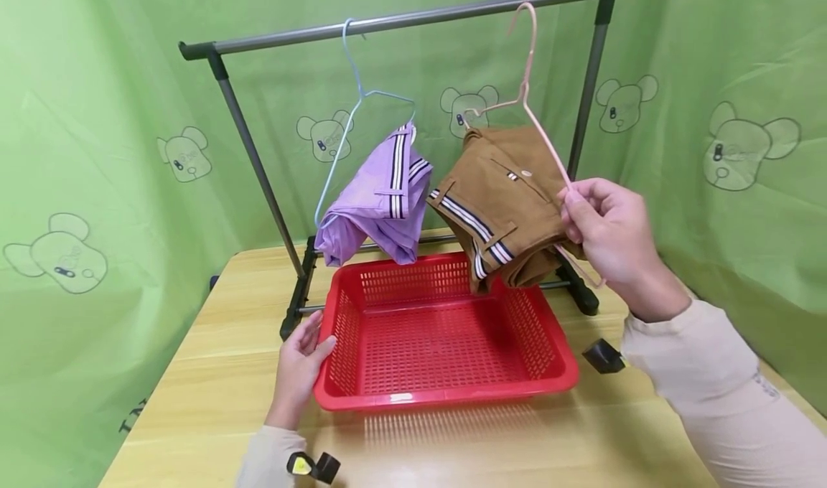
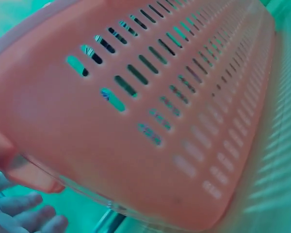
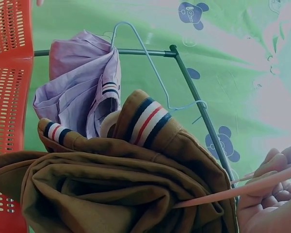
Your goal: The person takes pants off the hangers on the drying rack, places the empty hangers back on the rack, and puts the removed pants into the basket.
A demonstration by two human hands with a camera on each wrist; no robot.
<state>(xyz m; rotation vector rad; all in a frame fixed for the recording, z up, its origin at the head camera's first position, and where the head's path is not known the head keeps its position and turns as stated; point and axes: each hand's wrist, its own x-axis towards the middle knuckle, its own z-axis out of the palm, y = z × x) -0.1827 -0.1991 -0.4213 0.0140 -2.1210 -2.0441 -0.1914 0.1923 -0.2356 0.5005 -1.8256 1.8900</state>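
My right hand (image 1: pixel 610 233) pinches the side of a pink hanger (image 1: pixel 543 133) between thumb and fingers. Folded brown trousers (image 1: pixel 510 186) with a striped waistband hang over this hanger, beyond the basket's back right corner. The hanger's hook overlaps the rail in view; whether it bears on it I cannot tell. My left hand (image 1: pixel 300 369) is at the left rim of a red basket (image 1: pixel 446 402), thumb over the edge. In the left wrist view its fingers (image 2: pixel 26 211) look loosely extended beside the basket.
A grey metal garment rack (image 1: pixel 420 20) stands on the wooden table (image 1: pixel 226 359). A blue hanger (image 1: pixel 339 143) on its rail carries folded purple trousers (image 1: pixel 381 194). Green curtain (image 1: pixel 77 115) printed with bear heads surrounds the table.
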